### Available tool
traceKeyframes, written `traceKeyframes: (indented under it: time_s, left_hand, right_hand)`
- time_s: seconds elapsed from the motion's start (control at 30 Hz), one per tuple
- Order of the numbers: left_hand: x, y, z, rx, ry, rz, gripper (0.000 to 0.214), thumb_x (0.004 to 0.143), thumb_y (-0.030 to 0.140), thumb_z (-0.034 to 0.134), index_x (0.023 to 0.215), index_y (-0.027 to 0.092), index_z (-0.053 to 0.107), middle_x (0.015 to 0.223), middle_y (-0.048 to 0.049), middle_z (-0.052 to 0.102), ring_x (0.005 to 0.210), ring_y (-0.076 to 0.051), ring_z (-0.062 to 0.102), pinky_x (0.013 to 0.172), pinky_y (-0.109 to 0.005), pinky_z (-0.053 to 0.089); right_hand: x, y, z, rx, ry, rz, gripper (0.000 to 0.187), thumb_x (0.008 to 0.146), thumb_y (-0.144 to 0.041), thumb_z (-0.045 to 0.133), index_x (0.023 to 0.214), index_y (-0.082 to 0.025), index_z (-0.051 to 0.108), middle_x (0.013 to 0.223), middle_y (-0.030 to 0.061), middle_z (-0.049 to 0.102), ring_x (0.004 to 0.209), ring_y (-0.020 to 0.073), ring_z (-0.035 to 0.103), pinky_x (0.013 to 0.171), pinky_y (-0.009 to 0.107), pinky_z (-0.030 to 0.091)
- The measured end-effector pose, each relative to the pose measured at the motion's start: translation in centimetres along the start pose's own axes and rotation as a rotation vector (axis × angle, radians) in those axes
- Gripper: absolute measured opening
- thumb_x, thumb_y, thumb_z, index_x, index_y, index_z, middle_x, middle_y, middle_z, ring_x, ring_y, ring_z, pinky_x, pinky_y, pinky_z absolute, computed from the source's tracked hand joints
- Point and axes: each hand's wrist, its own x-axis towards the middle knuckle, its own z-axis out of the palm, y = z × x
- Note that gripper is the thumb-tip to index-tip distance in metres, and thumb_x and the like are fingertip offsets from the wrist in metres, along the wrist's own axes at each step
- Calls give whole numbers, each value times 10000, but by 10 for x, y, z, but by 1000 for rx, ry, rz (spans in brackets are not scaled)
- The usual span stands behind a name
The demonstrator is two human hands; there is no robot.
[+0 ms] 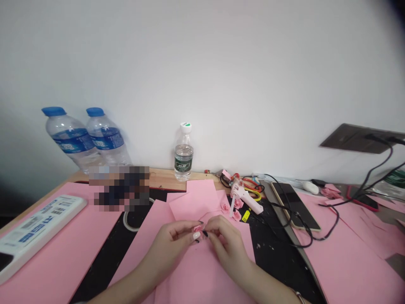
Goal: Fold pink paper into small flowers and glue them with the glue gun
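Note:
Between the fingertips of both hands is a small pink paper rose (198, 229), partly covered by the fingers. My left hand (172, 240) pinches it from the left, thumb and forefinger closed on it. From the right, my right hand (225, 240) grips its other side with closed fingertips. Pink paper sheets (190, 278) lie beneath both hands. Just beyond my right hand, finished-looking paper roses (225, 206) lie near a pale pink glue gun (245, 198), whose glue stick points toward me.
A black mat (272, 253) covers the table's middle. Two blue-capped bottles (74, 139) and a smaller water bottle (184, 156) stand by the wall. On the right are a phone (295, 207), black cables (311, 240) and a wall socket (351, 138). A white boxy device (47, 228) lies left.

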Motion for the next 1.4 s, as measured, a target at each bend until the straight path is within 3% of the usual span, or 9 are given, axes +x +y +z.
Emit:
traceKeyframes:
  time_s: [0.17,0.47,0.67,0.77,0.9,0.97,1.03,1.2,1.4]
  left_hand:
    - [0,-1,0,-97,49,22,245,640,278,813,796,183,650,711,-2,722,723,-170,653,712,-274,488]
    - [0,-2,-5,35,67,74,202,674,309,782,708,167,642,726,-18,698,722,-175,630,701,-274,472]
    - [4,3,-9,33,126,60,218,666,341,780,722,169,658,771,-34,714,762,-186,640,731,-286,481]
    - [5,3,-9,12,145,57,231,646,343,792,725,167,664,779,-37,715,759,-185,641,728,-288,486]
    - [6,2,-10,4,150,69,233,638,338,799,734,169,671,790,-39,724,766,-184,649,746,-294,488]
    - [6,2,-11,9,148,71,238,634,344,801,738,171,674,801,-41,731,776,-189,654,757,-298,489]
    - [6,3,-10,19,150,68,242,635,354,799,737,173,676,805,-44,734,785,-195,657,764,-303,489]
    - [7,2,-9,6,156,68,243,621,348,805,715,170,669,783,-40,731,768,-192,655,751,-301,491]
    - [7,2,-9,-12,153,66,229,630,323,801,718,164,661,782,-40,722,771,-187,648,742,-292,491]
  right_hand:
    - [0,-1,0,-9,13,-12,184,854,-64,476,805,-206,581,758,37,622,695,167,606,616,263,487]
    - [4,1,-7,-122,-18,-35,197,854,-68,447,922,-215,559,809,49,617,662,168,568,587,279,476]
    - [22,14,-45,-441,316,-24,241,830,-79,456,1027,-199,525,875,70,566,763,207,547,683,350,465]
    - [29,17,-66,-327,392,57,216,863,-126,436,1044,-196,531,1002,103,567,890,228,571,653,316,476]
    - [35,28,-92,-337,546,157,263,882,-158,364,1085,-182,528,960,82,576,710,178,579,599,302,484]
    - [36,41,-100,-580,496,224,248,804,-147,444,1019,-171,566,941,90,593,823,229,588,709,369,500]
    - [35,54,-103,-739,334,241,298,738,-156,528,1031,-155,587,968,115,587,948,285,568,839,442,478]
    - [29,77,-96,-757,99,351,377,747,-170,524,1118,-155,589,974,100,578,917,259,593,866,417,478]
    - [29,78,-96,-830,93,387,354,726,-216,566,1062,-121,619,970,131,610,913,289,595,827,408,469]
